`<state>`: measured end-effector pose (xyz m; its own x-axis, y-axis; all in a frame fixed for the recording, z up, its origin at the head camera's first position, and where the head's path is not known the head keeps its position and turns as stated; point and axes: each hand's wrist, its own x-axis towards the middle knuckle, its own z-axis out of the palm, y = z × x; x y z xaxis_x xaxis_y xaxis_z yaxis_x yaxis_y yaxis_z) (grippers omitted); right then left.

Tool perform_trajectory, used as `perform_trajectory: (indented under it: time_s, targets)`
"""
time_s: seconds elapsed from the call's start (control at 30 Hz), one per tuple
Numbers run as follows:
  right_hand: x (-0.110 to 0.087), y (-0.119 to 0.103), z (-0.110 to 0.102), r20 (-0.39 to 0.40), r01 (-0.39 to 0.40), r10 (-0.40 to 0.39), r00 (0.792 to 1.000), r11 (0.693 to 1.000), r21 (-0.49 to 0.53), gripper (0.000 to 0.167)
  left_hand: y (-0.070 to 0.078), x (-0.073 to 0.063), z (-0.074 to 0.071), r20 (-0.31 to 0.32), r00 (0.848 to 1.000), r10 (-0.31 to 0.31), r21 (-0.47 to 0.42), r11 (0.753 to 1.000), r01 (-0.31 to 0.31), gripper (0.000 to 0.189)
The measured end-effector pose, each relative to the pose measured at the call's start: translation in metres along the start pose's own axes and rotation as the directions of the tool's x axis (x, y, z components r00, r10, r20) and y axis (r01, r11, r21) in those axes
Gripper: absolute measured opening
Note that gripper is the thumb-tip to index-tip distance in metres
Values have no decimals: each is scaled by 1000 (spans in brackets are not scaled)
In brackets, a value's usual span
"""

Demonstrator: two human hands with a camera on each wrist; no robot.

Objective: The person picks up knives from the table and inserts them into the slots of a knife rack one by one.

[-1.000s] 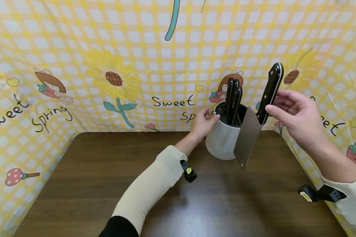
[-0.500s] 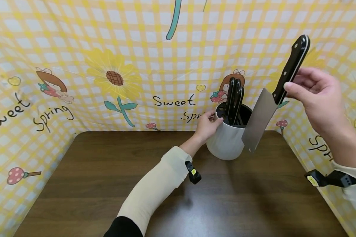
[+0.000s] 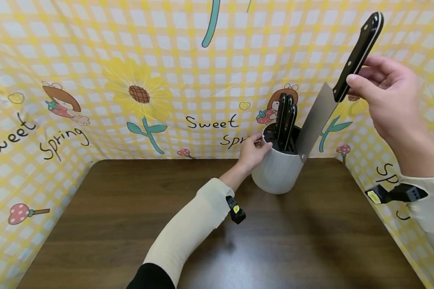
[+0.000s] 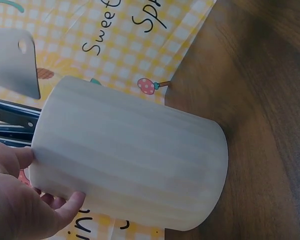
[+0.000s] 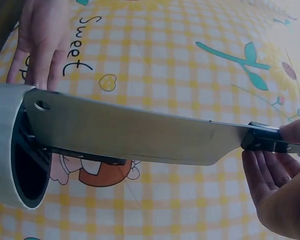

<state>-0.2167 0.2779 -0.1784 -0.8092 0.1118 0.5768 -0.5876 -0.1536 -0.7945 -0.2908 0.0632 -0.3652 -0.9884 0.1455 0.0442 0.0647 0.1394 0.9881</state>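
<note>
My right hand point(image 3: 392, 94) pinches the black riveted handle of a cleaver point(image 3: 318, 118) between thumb and fingers. Its broad blade slants down to the left, and the end with a hole overlaps the right rim of a white round knife holder point(image 3: 275, 174) in the head view. In the left wrist view the cleaver's blade end point(image 4: 12, 62) is out past the holder's mouth, with a gap between them. My left hand point(image 3: 252, 154) holds the holder's left rim, thumb and fingers bent against it. Several black-handled knives point(image 3: 285, 120) stand upright in the holder.
The holder stands near the back of a brown wooden table point(image 3: 130, 224). A yellow checked cloth point(image 3: 202, 80) with printed flowers rises behind the table and along both sides. Wrist cameras are strapped to both sleeves.
My right hand has carried the cleaver up and to the right, so its blade end rose from beside the holder to its rim. My left hand stays at the rim, its fingers closer in.
</note>
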Motion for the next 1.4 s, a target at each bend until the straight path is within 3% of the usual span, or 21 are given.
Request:
perform_trajectory:
  time_s: [0.27,0.5,0.97,1.1,1.2,1.4]
  targets:
    - [10,16,4,26,22,-21,999,1000,-7,26,2,-2,1,-8,1000,-8,6,1000,8,51]
    - [17,31,8,-11,14,-14,1000,1000,-21,27,2,-3,0,-6,1000,-10,8,1000,10,51]
    - [18,50,6,14,-18,21,1000,988,-152,27,1,-2,-1,-14,1000,-16,16,1000,16,50]
    - [15,58,5,55,-39,56,997,961,-273,28,1,-1,-1,-17,1000,-18,16,1000,18,50]
    - [11,65,4,79,-53,90,993,920,-388,30,2,-1,-1,-18,1000,-23,10,1000,23,50]
    - [3,83,-2,99,-71,144,985,848,-525,34,2,-2,0,-16,999,-33,9,999,34,51]
